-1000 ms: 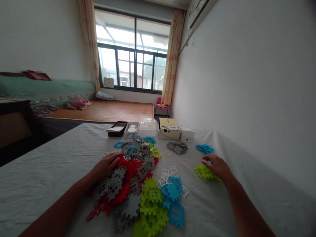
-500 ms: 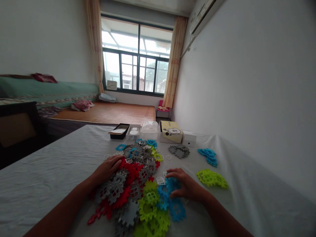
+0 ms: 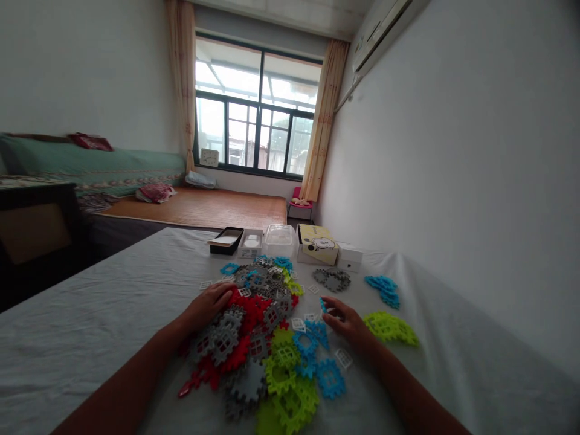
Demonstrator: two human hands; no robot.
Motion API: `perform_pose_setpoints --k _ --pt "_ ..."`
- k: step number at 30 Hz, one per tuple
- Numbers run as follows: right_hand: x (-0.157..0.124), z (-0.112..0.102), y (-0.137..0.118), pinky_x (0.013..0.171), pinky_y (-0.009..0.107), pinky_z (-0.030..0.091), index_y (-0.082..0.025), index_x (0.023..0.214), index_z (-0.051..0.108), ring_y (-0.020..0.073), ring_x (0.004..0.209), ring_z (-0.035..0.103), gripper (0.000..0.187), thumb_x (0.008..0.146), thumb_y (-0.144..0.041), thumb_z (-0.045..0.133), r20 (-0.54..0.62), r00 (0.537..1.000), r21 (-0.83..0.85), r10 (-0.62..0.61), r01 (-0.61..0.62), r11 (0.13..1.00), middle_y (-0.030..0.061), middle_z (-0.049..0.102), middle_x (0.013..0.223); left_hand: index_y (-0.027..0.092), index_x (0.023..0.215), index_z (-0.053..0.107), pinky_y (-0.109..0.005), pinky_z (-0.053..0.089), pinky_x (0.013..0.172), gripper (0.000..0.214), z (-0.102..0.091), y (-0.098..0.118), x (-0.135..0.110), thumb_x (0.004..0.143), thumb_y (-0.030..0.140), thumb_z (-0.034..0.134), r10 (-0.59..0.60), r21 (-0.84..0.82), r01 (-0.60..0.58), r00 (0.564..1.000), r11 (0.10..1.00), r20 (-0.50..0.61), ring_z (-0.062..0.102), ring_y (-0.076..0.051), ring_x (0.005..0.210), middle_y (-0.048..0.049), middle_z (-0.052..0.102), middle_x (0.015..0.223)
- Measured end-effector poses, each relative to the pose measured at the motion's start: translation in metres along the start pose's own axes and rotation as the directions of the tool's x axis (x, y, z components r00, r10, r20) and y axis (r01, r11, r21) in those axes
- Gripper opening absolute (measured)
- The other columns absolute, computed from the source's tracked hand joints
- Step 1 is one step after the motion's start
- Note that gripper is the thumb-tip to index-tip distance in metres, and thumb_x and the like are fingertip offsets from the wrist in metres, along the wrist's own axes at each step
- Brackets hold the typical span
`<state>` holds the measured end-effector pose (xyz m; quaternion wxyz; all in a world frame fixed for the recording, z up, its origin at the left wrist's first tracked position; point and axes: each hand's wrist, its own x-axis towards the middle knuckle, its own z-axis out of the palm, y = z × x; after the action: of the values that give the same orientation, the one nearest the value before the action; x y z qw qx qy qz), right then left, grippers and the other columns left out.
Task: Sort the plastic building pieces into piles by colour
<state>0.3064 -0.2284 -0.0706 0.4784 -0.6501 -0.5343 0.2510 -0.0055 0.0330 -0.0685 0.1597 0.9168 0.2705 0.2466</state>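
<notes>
I'd judge the work only part done. Over on my right, a blue pile (image 3: 384,291), a green pile (image 3: 390,327) and a grey pile (image 3: 333,280) lie apart from one another on the cloth (image 3: 122,302), each of one colour. Much more seems left: in front of me is a mixed spread of red pieces (image 3: 256,307), grey pieces (image 3: 248,382), green pieces (image 3: 296,403), more blue ones and some thin white frames (image 3: 343,357), many overlapping.

My right hand (image 3: 343,319) is closed on a blue piece (image 3: 323,304), pinched between thumb and fingers, just right of the spread and left of the green pile. My left hand (image 3: 212,308) lies at the far left of the spread, fingertips at the red; whether it grips anything I can't tell.

The blue piece is bright and looks thin, nearly edge-on to me, so its face is hidden. The loose blue square (image 3: 330,378) nearer me has toothed edges and a window-like cut-out
</notes>
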Motion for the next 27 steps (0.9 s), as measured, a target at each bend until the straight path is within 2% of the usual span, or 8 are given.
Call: perform_pose_setpoints --k 6,11,14,17,20,22,24,27 --pt "0.003 -0.009 -0.014 0.058 0.028 0.05 -0.017 0.11 0.059 0.0191 0.076 0.063 0.052 0.076 -0.056 0.053 -0.013 0.999 -0.104 0.029 -0.03 0.994 0.0086 0.066 0.097 0.024 0.114 0.061 -0.031 0.04 0.098 0.045 0.002 -0.004 0.001 0.088 0.047 0.032 0.01 -0.004 -0.01 1.0 1.0 -0.005 0.055 -0.02 0.111 -0.003 0.062 0.119" --pt "0.019 -0.099 -0.011 0.064 0.031 0.05 -0.021 0.107 0.062 0.0177 0.068 0.062 0.049 0.07 -0.052 0.061 -0.172 0.985 -0.417 0.013 -0.084 0.905 0.0067 0.068 0.098 0.023 0.114 0.06 -0.031 0.04 0.098 0.044 0.002 -0.003 0.001 0.089 0.046 0.033 0.015 -0.005 -0.015 1.0 1.0 -0.009 0.054 -0.02 0.111 -0.0039 0.062 0.119" --pt "0.027 -0.155 0.022 0.075 0.034 0.048 -0.019 0.098 0.065 0.0252 0.086 0.064 0.042 0.064 -0.044 0.066 -0.391 0.92 -0.623 -0.019 -0.249 0.741 0.0094 0.068 0.099 0.022 0.114 0.06 -0.032 0.04 0.098 0.044 0.001 -0.002 0.001 0.089 0.046 0.033 0.011 -0.001 -0.011 1.0 1.0 0.001 0.055 -0.021 0.111 -0.0045 0.062 0.119" --pt "0.028 -0.18 0.05 0.079 0.034 0.047 -0.018 0.098 0.065 0.0288 0.097 0.061 0.042 0.061 -0.038 0.067 -0.499 0.866 -0.715 -0.024 -0.396 0.577 0.0129 0.066 0.107 0.022 0.115 0.06 -0.032 0.04 0.098 0.045 0.002 -0.003 0.001 0.089 0.046 0.033 0.004 0.009 -0.004 1.0 1.0 0.01 0.054 -0.021 0.112 -0.0049 0.062 0.119" --pt "0.032 -0.165 0.044 0.082 0.035 0.046 -0.017 0.103 0.063 0.0281 0.101 0.059 0.042 0.065 -0.035 0.063 -0.483 0.872 -0.766 -0.078 -0.378 0.52 0.0143 0.061 0.117 0.023 0.116 0.059 -0.032 0.039 0.099 0.045 0.002 -0.004 0.001 0.089 0.047 0.032 0.007 0.011 -0.007 1.0 1.0 0.014 0.053 -0.02 0.113 -0.0047 0.06 0.121" --pt "0.036 -0.137 0.023 0.081 0.034 0.046 -0.017 0.103 0.064 0.0255 0.095 0.061 0.037 0.072 -0.034 0.058 -0.372 0.922 -0.775 -0.107 -0.245 0.582 0.0126 0.063 0.113 0.023 0.116 0.059 -0.032 0.038 0.099 0.045 0.001 -0.003 0.001 0.09 0.046 0.031 0.015 0.008 -0.015 1.0 1.0 0.023 0.053 -0.02 0.113 -0.0045 0.06 0.121" --pt "0.037 -0.098 -0.004 0.074 0.033 0.049 -0.021 0.101 0.067 0.0224 0.082 0.064 0.031 0.075 -0.035 0.056 -0.124 0.99 -0.687 -0.068 -0.036 0.726 0.0079 0.068 0.101 0.022 0.115 0.059 -0.032 0.038 0.099 0.045 0.0 -0.002 0.001 0.09 0.047 0.031 0.016 0.009 -0.016 0.999 1.0 0.034 0.053 -0.02 0.113 -0.0046 0.06 0.121" --pt "0.028 -0.043 -0.034 0.065 0.032 0.05 -0.03 0.097 0.069 0.0219 0.073 0.065 0.032 0.067 -0.04 0.069 0.251 0.967 -0.442 -0.039 0.151 0.884 0.0027 0.071 0.093 0.022 0.115 0.059 -0.032 0.038 0.099 0.046 -0.001 0.0 0.001 0.09 0.047 0.03 0.007 0.02 -0.008 0.999 1.0 0.042 0.053 -0.02 0.113 -0.0047 0.061 0.121"
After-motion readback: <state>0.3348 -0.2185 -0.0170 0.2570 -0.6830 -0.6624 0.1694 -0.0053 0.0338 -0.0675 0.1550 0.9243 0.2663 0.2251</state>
